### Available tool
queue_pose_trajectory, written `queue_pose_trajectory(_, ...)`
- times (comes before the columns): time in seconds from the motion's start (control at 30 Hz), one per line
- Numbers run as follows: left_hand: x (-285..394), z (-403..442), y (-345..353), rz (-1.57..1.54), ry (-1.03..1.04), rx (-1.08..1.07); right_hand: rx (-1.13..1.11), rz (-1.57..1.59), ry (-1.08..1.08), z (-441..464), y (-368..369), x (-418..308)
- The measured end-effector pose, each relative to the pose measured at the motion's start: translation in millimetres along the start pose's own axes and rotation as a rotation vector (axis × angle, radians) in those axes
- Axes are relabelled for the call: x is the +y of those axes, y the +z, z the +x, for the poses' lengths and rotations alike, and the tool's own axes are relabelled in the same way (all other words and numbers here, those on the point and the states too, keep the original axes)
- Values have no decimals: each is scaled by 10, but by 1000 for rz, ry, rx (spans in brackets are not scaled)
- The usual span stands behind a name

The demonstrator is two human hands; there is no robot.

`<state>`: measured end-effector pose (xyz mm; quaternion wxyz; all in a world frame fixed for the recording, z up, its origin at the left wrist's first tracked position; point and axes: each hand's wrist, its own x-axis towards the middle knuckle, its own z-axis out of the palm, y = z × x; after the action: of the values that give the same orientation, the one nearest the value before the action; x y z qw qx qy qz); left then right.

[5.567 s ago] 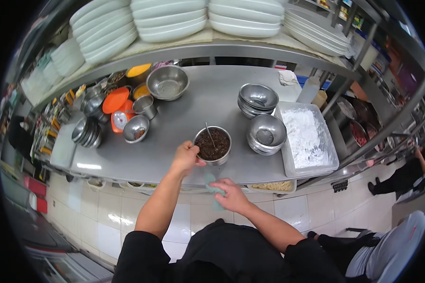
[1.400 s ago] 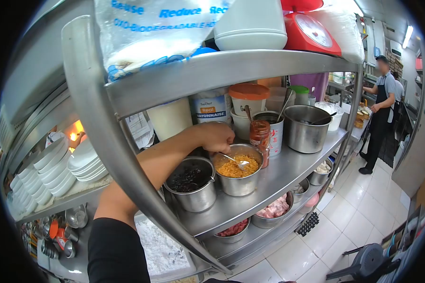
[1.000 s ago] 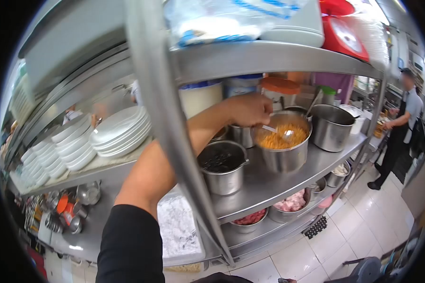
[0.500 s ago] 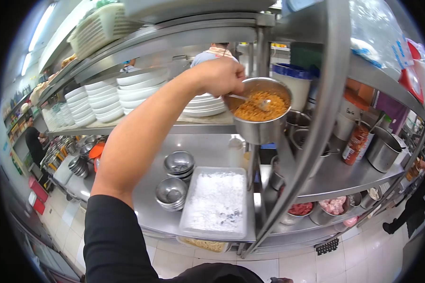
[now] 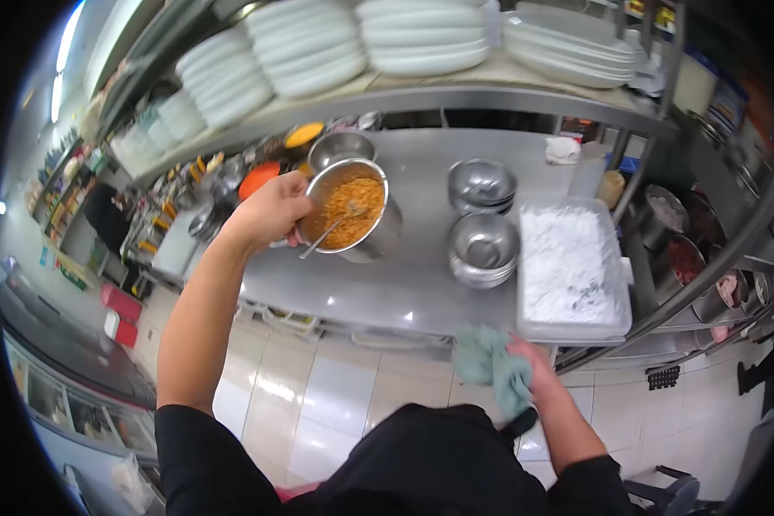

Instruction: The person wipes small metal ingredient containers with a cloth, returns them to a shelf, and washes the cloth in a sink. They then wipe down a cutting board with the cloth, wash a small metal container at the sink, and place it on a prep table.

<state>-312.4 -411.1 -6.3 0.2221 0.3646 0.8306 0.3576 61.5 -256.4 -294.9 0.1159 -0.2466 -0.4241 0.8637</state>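
Note:
My left hand (image 5: 273,211) is closed on the rim or handle side of a steel pot (image 5: 378,236), held tilted above the counter. Inside the pot lies an orange, crumbly food (image 5: 353,206) with a spoon (image 5: 322,238) resting in it, its handle over the rim. Low in front of the counter, my right hand (image 5: 533,365) grips a pale green cloth (image 5: 493,365), which hangs down beside the counter's front edge. Above that hand stands a plastic tub (image 5: 574,329) of white powder (image 5: 568,258).
Two stacks of steel bowls (image 5: 483,249) stand left of the tub on the steel counter (image 5: 404,288). Stacked white plates (image 5: 305,47) line the shelf above. A slanting shelf post (image 5: 705,275) and pots of meat (image 5: 686,261) are at right. Another person (image 5: 107,215) stands far left.
The pot in my left hand has come off the shelf area, moving left and down over the counter. My view has turned left and downward. My right hand with the cloth has come into view.

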Motion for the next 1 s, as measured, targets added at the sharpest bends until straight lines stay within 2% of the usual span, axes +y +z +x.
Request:
queue_pose_trajectory(0.03,-402,-26,-103,-33,-33,-8,-175,394,114,230,411,-18)
queue_pose_trajectory(0.13,-1280,-280,-385,-177,-138,35,-230,711,156,790,1090,279)
queue_pose_trajectory(0.27,-2117,-603,-412,-309,-284,86,-127,663,121,1233,1768,574)
queue_pose_trajectory(0.37,-2410,-790,-280,-488,-406,132,-6,372,-198,1374,2425,710)
queue_pose_trajectory(0.4,-2438,-835,-228,-569,-453,147,-42,217,-327,1425,2587,775)
queue_pose_trajectory(0.5,-2399,-942,-207,-591,-525,159,26,-548,-863,1582,2945,971)
queue_pose_trajectory(0.6,-2479,-991,-248,-540,-534,155,-90,-714,-1038,1741,3095,986)
queue_pose_trajectory(0.73,-2417,-1077,-402,-472,-510,132,-306,-662,-787,2106,3164,680)
queue_pose_trajectory(0.87,-2381,-1185,-376,-535,-545,93,-709,-223,140,2649,3197,560)
queue_pose_trajectory(0.93,-2514,-1184,-258,-604,-497,136,-756,197,416,2837,3169,884)
queue_pose_trajectory(1.0,-2590,-1172,-204,-654,-448,171,-841,98,40,2765,3251,1234)
